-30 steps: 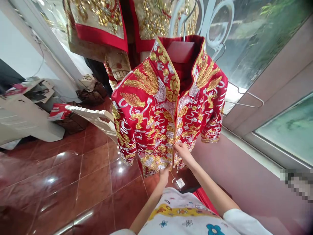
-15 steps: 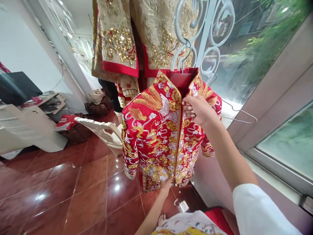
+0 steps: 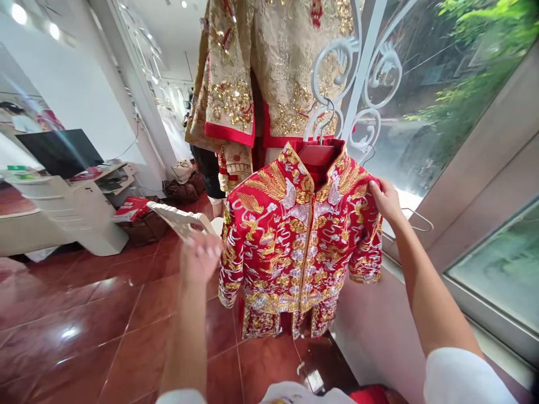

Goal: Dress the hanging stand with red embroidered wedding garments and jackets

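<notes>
A red jacket (image 3: pixel 290 241) with gold and silver embroidery hangs upright on a red hanger (image 3: pixel 319 154), its front zip closed up to the stand collar. At the jacket's shoulder on the right side, my right hand (image 3: pixel 386 199) pinches the cloth, thumb in front and fingers behind. My left hand (image 3: pixel 202 255) is raised beside the sleeve on the left side, in front of a white chair (image 3: pixel 181 216). Motion blurs its fingers, and whether it touches the sleeve is unclear. Embroidered red panels (image 3: pixel 261 324) show below the jacket's hem.
A white scrollwork metal frame (image 3: pixel 357 62) bears the hanger hook, beside a window (image 3: pixel 455 73). Behind hangs a beige and gold garment (image 3: pixel 286 73) with red trim. Wire hangers (image 3: pixel 421 220) stick out on the right. A desk (image 3: pixel 84 219) with a black monitor (image 3: pixel 61 151) stands left.
My right hand has moved from the collar front to the shoulder on the right. My left hand has left the zip's bottom and risen to the left. The view has tilted up slightly.
</notes>
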Action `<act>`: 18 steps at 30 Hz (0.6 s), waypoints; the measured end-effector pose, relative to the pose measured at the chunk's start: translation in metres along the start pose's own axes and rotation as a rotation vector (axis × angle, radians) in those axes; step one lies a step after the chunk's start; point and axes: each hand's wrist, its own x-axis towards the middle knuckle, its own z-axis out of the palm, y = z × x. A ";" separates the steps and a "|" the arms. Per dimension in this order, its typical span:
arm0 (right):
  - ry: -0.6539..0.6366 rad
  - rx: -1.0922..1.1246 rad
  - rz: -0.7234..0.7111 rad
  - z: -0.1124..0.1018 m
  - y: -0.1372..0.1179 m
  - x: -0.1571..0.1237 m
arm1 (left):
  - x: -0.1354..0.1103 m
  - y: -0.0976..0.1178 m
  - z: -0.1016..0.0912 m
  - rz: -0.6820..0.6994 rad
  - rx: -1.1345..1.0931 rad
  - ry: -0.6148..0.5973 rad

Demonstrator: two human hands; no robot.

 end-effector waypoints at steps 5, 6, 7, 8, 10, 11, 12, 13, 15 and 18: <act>0.135 -0.114 -0.071 -0.004 -0.012 -0.013 | 0.069 -0.002 -0.006 -0.105 0.180 -0.085; 0.122 -0.093 -0.051 -0.009 -0.014 -0.015 | 0.072 -0.006 -0.002 -0.194 0.221 -0.157; 0.091 -0.064 -0.007 -0.015 -0.015 -0.017 | 0.074 -0.009 0.002 -0.249 0.265 -0.175; 0.037 -0.021 0.060 -0.022 -0.017 -0.018 | 0.075 -0.010 0.006 -0.269 0.334 -0.146; -0.140 0.151 0.263 -0.036 -0.019 -0.021 | 0.077 -0.011 0.009 -0.230 0.557 0.003; -0.246 0.273 0.382 -0.041 -0.021 -0.023 | 0.078 -0.012 0.010 -0.186 0.686 0.094; -0.335 0.398 0.499 -0.044 -0.023 -0.024 | 0.078 -0.014 0.010 -0.134 0.801 0.177; -0.399 0.514 0.593 -0.045 -0.026 -0.025 | 0.078 -0.018 0.010 -0.084 0.889 0.244; -0.433 0.685 0.704 -0.044 -0.031 -0.027 | 0.076 -0.029 0.012 0.003 0.976 0.316; -0.319 0.786 0.751 -0.036 -0.036 -0.031 | 0.067 -0.046 0.018 0.081 1.000 0.318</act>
